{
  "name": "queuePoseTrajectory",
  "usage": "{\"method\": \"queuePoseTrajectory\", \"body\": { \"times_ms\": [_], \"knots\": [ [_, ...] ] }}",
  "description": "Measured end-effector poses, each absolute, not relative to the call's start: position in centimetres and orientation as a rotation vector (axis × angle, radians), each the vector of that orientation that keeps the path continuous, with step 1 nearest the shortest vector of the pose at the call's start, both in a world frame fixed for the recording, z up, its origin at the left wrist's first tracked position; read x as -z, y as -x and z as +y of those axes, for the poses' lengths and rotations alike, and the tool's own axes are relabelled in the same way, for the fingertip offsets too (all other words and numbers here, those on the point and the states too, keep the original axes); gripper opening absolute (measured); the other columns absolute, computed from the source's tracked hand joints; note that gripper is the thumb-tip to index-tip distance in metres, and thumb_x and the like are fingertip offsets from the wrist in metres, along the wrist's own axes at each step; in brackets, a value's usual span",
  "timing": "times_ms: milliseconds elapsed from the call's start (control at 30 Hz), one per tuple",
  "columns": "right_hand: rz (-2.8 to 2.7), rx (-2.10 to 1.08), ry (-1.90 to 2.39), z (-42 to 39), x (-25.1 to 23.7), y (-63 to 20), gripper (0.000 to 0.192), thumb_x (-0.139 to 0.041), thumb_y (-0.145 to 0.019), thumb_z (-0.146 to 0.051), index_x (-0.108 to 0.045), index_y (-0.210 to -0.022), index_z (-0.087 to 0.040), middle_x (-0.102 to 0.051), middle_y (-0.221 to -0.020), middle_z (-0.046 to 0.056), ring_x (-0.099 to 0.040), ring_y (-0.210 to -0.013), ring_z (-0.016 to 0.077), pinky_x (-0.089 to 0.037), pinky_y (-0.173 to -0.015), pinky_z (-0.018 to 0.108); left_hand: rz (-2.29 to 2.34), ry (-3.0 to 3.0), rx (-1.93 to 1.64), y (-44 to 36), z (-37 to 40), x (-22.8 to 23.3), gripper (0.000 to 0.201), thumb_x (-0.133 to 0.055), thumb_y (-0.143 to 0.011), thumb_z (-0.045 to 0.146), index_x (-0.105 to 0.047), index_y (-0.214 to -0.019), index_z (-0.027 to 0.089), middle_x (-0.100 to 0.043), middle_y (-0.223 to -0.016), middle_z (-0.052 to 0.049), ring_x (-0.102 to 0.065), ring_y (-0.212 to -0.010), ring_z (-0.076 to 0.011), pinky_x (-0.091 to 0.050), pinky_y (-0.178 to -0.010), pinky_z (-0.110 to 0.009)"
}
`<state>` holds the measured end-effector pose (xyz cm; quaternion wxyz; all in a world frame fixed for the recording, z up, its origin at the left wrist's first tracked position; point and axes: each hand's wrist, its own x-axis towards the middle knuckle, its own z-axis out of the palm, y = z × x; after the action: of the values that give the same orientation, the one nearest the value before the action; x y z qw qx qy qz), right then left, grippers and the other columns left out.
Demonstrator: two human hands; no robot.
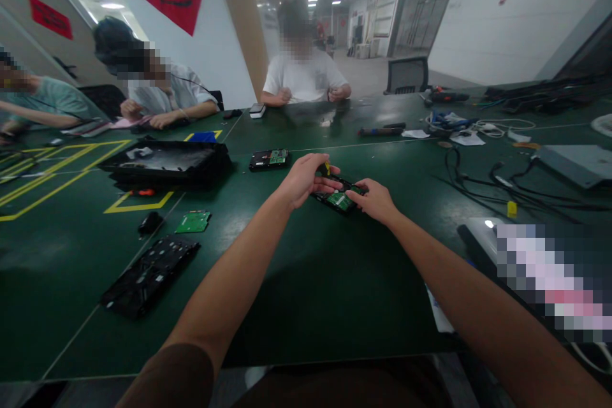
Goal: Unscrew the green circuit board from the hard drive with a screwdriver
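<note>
Hands meet over a small black hard drive with a green circuit board on its upper face (338,196), which lies on the dark green table surface (306,293) just past the middle of the view, well ahead of the person's body. The left hand (302,180) rests on the near-left edge of the drive, fingers curled together over that end, and a small yellow-handled tool (327,169) shows just above its fingertips; whether the fingers are clamped on the tool cannot be told. The right hand (376,199) touches the right end of the drive, fingers close together and bent down onto the edge of the casing. A second black hard drive with a green board (269,159) lies apart, farther back and to the left. Beside it sits a large open black casing (165,164), with a red-handled screwdriver (142,192) in front of it. Nearer to the left lie a loose green circuit board (193,222) and a flat black perforated panel (149,275). Black cables (497,182) run across the right side of the table. Three other people sit at the far edge, their hands busy at their own places.
</note>
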<state>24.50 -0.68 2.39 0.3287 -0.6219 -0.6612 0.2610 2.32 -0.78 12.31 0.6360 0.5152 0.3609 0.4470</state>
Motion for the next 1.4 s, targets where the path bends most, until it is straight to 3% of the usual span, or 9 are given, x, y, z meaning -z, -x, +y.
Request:
{"method": "queuePoseTrajectory", "body": {
  "times_ms": [233,500,767,1033,1267,1400],
  "knots": [
    [-1.697,-0.7,1.624,-0.53,-2.06,-24.49,0.046,-0.074,-0.089,-0.047,-0.065,-0.121,-0.016,-0.073,-0.096,0.009,-0.067,-0.062,0.0144,-0.054,-0.049,0.025,0.904,-1.273,-1.033,-2.0,-0.79,-12.74,0.025,-0.062,-0.093,0.042,-0.069,-0.099,0.018,-0.068,-0.099,-0.009,-0.074,-0.064,-0.0173,-0.055,-0.052,-0.024],
    [-1.708,-0.707,1.605,-0.58,-2.28,-24.53,0.044,-0.076,-0.088,-0.046,-0.065,-0.119,-0.015,-0.073,-0.101,0.011,-0.067,-0.062,0.0141,-0.056,-0.051,0.026,0.826,-1.221,-1.019,-2.41,-0.78,-12.12,0.027,-0.062,-0.092,0.044,-0.058,-0.103,0.02,-0.072,-0.103,-0.011,-0.076,-0.069,-0.023,-0.058,-0.055,-0.03],
    [-1.699,-0.666,1.657,-0.47,-2.08,-24.38,0.045,-0.074,-0.089,-0.047,-0.066,-0.119,-0.015,-0.073,-0.091,0.009,-0.066,-0.06,0.0144,-0.054,-0.052,0.026,0.936,-1.234,-1.087,-2.06,-0.21,-12.23,0.027,-0.059,-0.087,0.041,-0.07,-0.092,0.017,-0.068,-0.094,-0.008,-0.066,-0.058,-0.0141,-0.049,-0.05,-0.024],
    [-1.711,-0.671,1.637,-0.82,-2.53,-24.36,0.042,-0.074,-0.09,-0.047,-0.067,-0.117,-0.016,-0.072,-0.084,0.006,-0.066,-0.059,0.014,-0.053,-0.052,0.025,0.839,-1.132,-0.997,-2.66,-0.66,-12.08,0.025,-0.058,-0.088,0.042,-0.058,-0.098,0.02,-0.074,-0.098,-0.01,-0.068,-0.059,-0.0178,-0.051,-0.05,-0.027],
    [-1.688,-0.696,1.638,-0.63,-2.26,-24.37,0.044,-0.075,-0.088,-0.047,-0.066,-0.118,-0.016,-0.073,-0.093,0.009,-0.067,-0.063,0.0151,-0.054,-0.051,0.026,0.925,-1.24,-1.052,-1.99,-0.14,-12.12,0.029,-0.058,-0.088,0.043,-0.069,-0.092,0.017,-0.069,-0.095,-0.01,-0.065,-0.058,-0.0147,-0.047,-0.049,-0.025],
    [-1.706,-0.685,1.624,-0.63,-2.28,-24.39,0.044,-0.075,-0.089,-0.046,-0.066,-0.118,-0.015,-0.073,-0.091,0.009,-0.067,-0.061,0.0151,-0.055,-0.051,0.027,0.905,-1.215,-1.023,-2.17,-0.41,-12.17,0.029,-0.058,-0.088,0.044,-0.066,-0.097,0.018,-0.072,-0.097,-0.01,-0.066,-0.056,-0.0161,-0.046,-0.046,-0.026]
  ]
}}
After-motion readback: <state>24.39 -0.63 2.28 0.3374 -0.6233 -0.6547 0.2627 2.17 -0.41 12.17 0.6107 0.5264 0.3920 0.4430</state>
